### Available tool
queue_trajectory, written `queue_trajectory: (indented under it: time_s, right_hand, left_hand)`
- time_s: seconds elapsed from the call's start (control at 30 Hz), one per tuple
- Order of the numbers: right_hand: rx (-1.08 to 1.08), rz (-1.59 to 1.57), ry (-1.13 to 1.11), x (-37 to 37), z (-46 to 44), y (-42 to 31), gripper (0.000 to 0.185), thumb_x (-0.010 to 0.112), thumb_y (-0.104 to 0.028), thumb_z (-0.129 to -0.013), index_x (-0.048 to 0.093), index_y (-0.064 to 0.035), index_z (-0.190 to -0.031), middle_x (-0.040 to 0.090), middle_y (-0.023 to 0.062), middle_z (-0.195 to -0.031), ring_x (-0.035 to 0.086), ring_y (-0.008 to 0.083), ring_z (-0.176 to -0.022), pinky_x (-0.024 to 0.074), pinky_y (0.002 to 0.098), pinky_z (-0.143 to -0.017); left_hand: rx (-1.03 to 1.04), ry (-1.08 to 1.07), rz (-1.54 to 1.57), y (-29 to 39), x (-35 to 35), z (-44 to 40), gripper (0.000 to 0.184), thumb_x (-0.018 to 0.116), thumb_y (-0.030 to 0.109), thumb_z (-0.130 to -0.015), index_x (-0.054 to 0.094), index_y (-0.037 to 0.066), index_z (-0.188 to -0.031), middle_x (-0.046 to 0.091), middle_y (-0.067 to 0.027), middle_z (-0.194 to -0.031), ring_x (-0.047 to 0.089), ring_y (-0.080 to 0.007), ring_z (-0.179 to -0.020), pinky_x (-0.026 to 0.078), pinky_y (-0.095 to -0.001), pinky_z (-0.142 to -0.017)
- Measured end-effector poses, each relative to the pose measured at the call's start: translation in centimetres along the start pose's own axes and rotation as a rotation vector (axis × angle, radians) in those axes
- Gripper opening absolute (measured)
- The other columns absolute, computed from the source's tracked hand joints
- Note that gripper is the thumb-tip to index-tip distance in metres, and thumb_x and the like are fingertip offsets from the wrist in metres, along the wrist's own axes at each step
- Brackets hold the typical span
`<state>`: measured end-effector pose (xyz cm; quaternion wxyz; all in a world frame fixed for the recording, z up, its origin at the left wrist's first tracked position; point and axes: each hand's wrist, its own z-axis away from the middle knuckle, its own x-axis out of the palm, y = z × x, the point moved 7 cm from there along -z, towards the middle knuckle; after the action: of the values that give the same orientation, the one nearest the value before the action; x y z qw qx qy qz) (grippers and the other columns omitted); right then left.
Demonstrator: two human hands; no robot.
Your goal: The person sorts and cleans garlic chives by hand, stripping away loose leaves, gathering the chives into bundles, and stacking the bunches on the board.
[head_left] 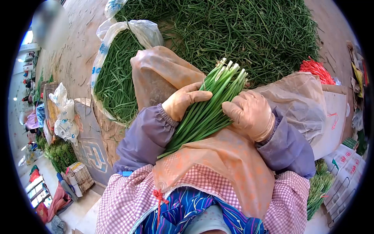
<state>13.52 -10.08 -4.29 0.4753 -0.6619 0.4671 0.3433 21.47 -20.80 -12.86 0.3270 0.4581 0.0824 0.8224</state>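
Note:
A bunch of long green chives (212,105) with pale cut stem ends lies slantwise across my lap, the white ends pointing away from me. My left hand (185,100), in a tan rubber glove, grips it from the left; the thumb rests on top and the other fingers are partly hidden beneath. My right hand (251,115), gloved the same way, is closed against the right side of the bunch with its fingers curled. A translucent orange-patterned plastic apron (226,163) covers my lap under the chives.
A large heap of loose chives (233,35) spreads ahead. An open plastic bag (97,66) full of chives stands at the left. Red ties (317,70) lie at the right beside a white board (331,113). Tied bundles (319,187) sit at lower right.

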Motion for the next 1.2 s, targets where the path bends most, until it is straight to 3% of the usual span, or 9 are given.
queue_trajectory:
  time_s: [0.1, 0.23, 0.4, 0.6, 0.7, 0.87, 0.93, 1.07, 1.2]
  right_hand:
    - [0.198, -0.249, 0.095, -1.3, 0.8, 2.5, 0.015, 0.058, -0.012, -0.084, 0.063, -0.0058, -0.096, 0.062, 0.0034, -0.076, 0.062, 0.0208, -0.074, 0.0500, 0.0320, -0.067]
    - [0.784, -0.747, 0.802, -6.0, 5.4, 10.8, 0.019, 0.059, -0.017, -0.095, 0.064, 0.0001, -0.101, 0.062, 0.0020, -0.074, 0.059, 0.0123, -0.066, 0.0501, 0.0253, -0.062]
    - [0.785, -1.412, 1.208, -7.1, 12.3, 20.5, 0.015, 0.061, -0.012, -0.093, 0.065, 0.0001, -0.101, 0.063, 0.0067, -0.077, 0.062, 0.0188, -0.070, 0.0555, 0.0329, -0.068]
    - [0.960, -1.143, 1.723, -11.8, 21.5, 30.8, 0.023, 0.058, -0.018, -0.094, 0.064, 0.0030, -0.100, 0.065, 0.0099, -0.085, 0.062, 0.0231, -0.075, 0.0549, 0.0367, -0.078]
    - [1.128, -0.511, 0.751, -9.9, 11.0, 23.4, 0.027, 0.062, -0.023, -0.092, 0.063, -0.0074, -0.114, 0.065, 0.0044, -0.097, 0.062, 0.0172, -0.090, 0.0500, 0.0320, -0.088]
    - [0.840, -1.297, -0.318, 3.4, 4.5, 10.5, 0.042, 0.065, -0.023, -0.092, 0.056, -0.0035, -0.128, 0.060, 0.0061, -0.120, 0.054, 0.0181, -0.113, 0.0415, 0.0341, -0.101]
    - [0.734, -1.404, -0.419, 5.4, 4.4, 9.4, 0.047, 0.064, -0.023, -0.093, 0.051, -0.0019, -0.133, 0.059, 0.0085, -0.124, 0.053, 0.0194, -0.117, 0.0394, 0.0359, -0.104]
    - [0.815, -1.696, 0.108, 4.4, 3.9, 12.5, 0.047, 0.062, -0.027, -0.094, 0.050, -0.0049, -0.135, 0.060, 0.0079, -0.123, 0.056, 0.0173, -0.112, 0.0420, 0.0336, -0.100]
    - [0.627, -1.066, 0.344, 0.7, -1.1, 10.0, 0.047, 0.064, -0.028, -0.093, 0.051, -0.0039, -0.132, 0.062, 0.0071, -0.116, 0.058, 0.0170, -0.107, 0.0451, 0.0336, -0.095]
  left_hand:
    - [-0.013, 0.020, 0.012, -0.1, -0.3, 0.0, 0.056, 0.061, 0.017, -0.088, 0.041, -0.001, -0.138, 0.057, -0.0140, -0.127, 0.060, -0.0228, -0.111, 0.048, -0.0357, -0.098]
    - [0.035, 0.064, 0.008, 0.4, 0.3, 0.5, 0.058, 0.064, 0.015, -0.086, 0.042, 0.000, -0.138, 0.058, -0.0129, -0.126, 0.060, -0.0225, -0.110, 0.048, -0.0356, -0.099]
    - [0.078, 0.030, -0.092, 0.7, 1.0, 0.3, 0.063, 0.068, 0.013, -0.084, 0.041, 0.000, -0.139, 0.057, -0.0107, -0.127, 0.058, -0.0213, -0.113, 0.045, -0.0355, -0.100]
    - [0.157, -0.046, -0.235, 1.0, 1.1, 0.1, 0.075, 0.074, 0.014, -0.079, 0.036, 0.000, -0.142, 0.054, -0.0104, -0.131, 0.053, -0.0208, -0.119, 0.041, -0.0361, -0.104]
    - [0.151, -0.047, -0.229, 1.3, 1.4, 0.3, 0.078, 0.076, 0.015, -0.077, 0.035, 0.000, -0.142, 0.053, -0.0101, -0.132, 0.051, -0.0203, -0.121, 0.038, -0.0355, -0.106]
    - [0.164, -0.067, -0.238, 1.1, 1.4, 0.3, 0.082, 0.078, 0.013, -0.076, 0.033, 0.000, -0.143, 0.052, -0.0093, -0.133, 0.050, -0.0191, -0.122, 0.037, -0.0349, -0.107]
    - [0.229, -0.018, -0.281, 1.1, 1.1, 0.2, 0.085, 0.080, 0.012, -0.075, 0.032, 0.000, -0.144, 0.051, -0.0093, -0.134, 0.049, -0.0185, -0.123, 0.036, -0.0349, -0.107]
    - [0.329, 0.016, -0.453, 1.2, 0.8, 0.5, 0.091, 0.084, 0.020, -0.073, 0.031, -0.002, -0.143, 0.051, -0.0095, -0.133, 0.048, -0.0174, -0.123, 0.035, -0.0338, -0.107]
    - [0.407, 0.061, -0.639, 1.4, 1.7, 0.8, 0.080, 0.082, 0.023, -0.075, 0.038, -0.004, -0.136, 0.058, -0.0129, -0.121, 0.056, -0.0177, -0.112, 0.042, -0.0314, -0.100]
